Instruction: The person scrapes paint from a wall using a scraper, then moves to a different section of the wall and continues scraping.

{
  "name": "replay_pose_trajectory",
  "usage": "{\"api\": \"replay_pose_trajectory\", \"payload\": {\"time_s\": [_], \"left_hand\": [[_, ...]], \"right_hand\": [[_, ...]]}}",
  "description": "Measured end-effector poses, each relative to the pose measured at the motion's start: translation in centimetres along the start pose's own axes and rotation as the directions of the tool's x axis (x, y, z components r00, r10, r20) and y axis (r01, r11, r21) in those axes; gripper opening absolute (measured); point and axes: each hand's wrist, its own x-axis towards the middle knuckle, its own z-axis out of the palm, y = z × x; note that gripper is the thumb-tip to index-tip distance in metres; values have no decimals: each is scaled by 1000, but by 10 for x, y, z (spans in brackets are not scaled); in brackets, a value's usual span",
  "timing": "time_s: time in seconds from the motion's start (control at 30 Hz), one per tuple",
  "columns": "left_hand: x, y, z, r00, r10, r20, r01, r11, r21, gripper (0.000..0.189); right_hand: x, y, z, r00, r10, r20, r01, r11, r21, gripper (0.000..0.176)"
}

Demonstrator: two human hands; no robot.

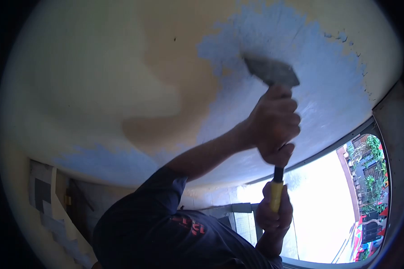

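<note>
My left hand [276,123] is raised, its fingers wrapped round the upper handle of a scraper [274,71] just below the blade. The broad grey blade is blurred and overlaps the blue patch [327,76] of a curved, cream-painted surface [94,67]. Lower on the same tool, my right hand [265,216] grips the yellow end of the handle. A short black stretch of handle shows between the two hands. The inner sides of both grips are hidden.
Ragged, lifted flakes [361,62] edge the blue area at the right. At lower right, a window [368,197] shows plants and bright ground outside. A pale, broken-edged panel [54,215] stands at lower left. My dark shirt [143,228] fills the bottom.
</note>
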Motion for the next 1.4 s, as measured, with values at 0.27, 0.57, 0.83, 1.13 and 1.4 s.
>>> {"api": "replay_pose_trajectory", "payload": {"time_s": [0.27,0.57,0.83,1.13,1.4], "left_hand": [[-16,0,4,1000,-9,6,9,1000,-9,27],[-20,5,8,999,19,-35,-19,1000,13,30],[-9,1,8,999,34,-16,-34,999,11,24],[-10,-1,18,999,31,-39,-32,999,-25,23],[-5,-3,16,991,77,-110,-80,996,-26,21]], "right_hand": [[-2,9,-16,1000,26,8,-25,999,-35,48],[-5,9,-17,999,35,-11,-35,999,-24,48],[-3,2,-7,1000,-9,-17,8,999,-49,47],[-6,3,-11,999,-39,-35,37,998,-49,47],[-1,2,-9,999,-50,-22,47,993,-105,47]]}}
